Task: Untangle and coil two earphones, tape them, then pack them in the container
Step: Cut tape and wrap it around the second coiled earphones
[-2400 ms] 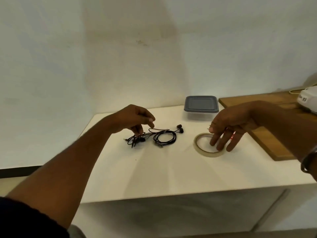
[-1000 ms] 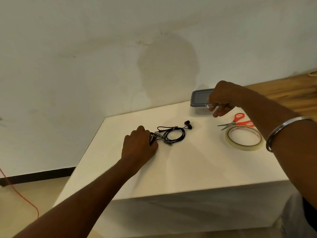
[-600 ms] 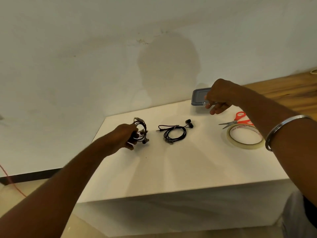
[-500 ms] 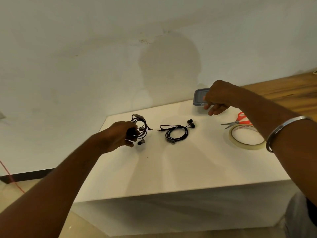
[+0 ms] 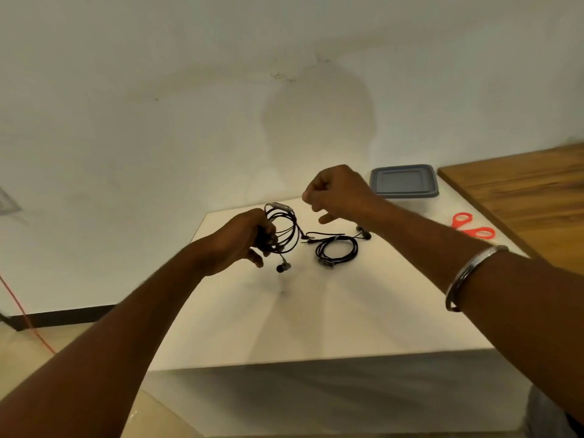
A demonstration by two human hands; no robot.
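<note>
While the left hand [image 5: 240, 240] grips one coiled earphone [image 5: 286, 230] above the table's [image 5: 316, 327] left side, likely steadying it for taping, the right hand [image 5: 336, 192] curls beside it; whether it pinches tape, I cannot tell. Beyond, the second earphone [image 5: 336, 251] lies coiled; the container [image 5: 404, 181] waits, lidded, at the far-right corner.

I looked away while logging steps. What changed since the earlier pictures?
The left hand took hold of one coiled earphone and lifted it off the table. The right hand moved from the container leftward toward it. The other earphone and container stayed put.
</note>
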